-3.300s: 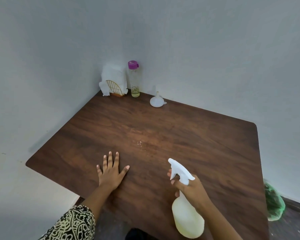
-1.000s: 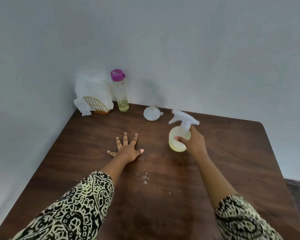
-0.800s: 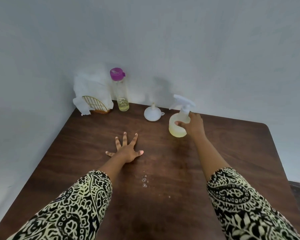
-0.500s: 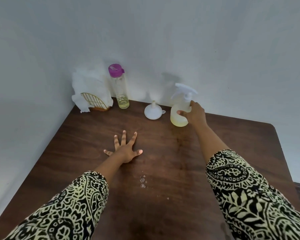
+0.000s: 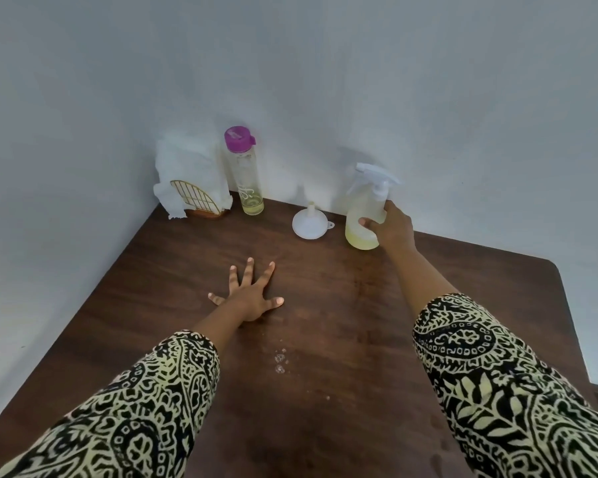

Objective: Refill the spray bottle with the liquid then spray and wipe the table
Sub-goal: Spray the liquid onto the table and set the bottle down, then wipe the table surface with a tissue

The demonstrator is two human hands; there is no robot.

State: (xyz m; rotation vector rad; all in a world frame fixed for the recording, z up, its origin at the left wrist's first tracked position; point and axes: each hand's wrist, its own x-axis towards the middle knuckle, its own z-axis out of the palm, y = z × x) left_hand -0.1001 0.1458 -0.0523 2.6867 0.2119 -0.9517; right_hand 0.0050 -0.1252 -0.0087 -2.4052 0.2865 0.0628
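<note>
Moved from the near edge, the translucent white trigger spray bottle (image 5: pixel 361 201) now stands by the wall. On the dark wooden bench (image 5: pixel 463 270) the left hand (image 5: pixel 249 300) lies flat, fingers spread; the right hand (image 5: pixel 392 227) has its fingers wrapped round the bottle. Spraying seems done: next, fetch the white paper napkins (image 5: pixel 187 167).

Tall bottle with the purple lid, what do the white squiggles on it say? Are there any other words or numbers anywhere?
On the tall clear bottle with the purple lid: a white curly mark on its side, too small and blurred to read.
On the white plastic spray bottle, gripped by the right hand: no label shows.
On the white funnel and the white paper napkins in the gold wire holder: no text.
Nothing else is readable.
</note>
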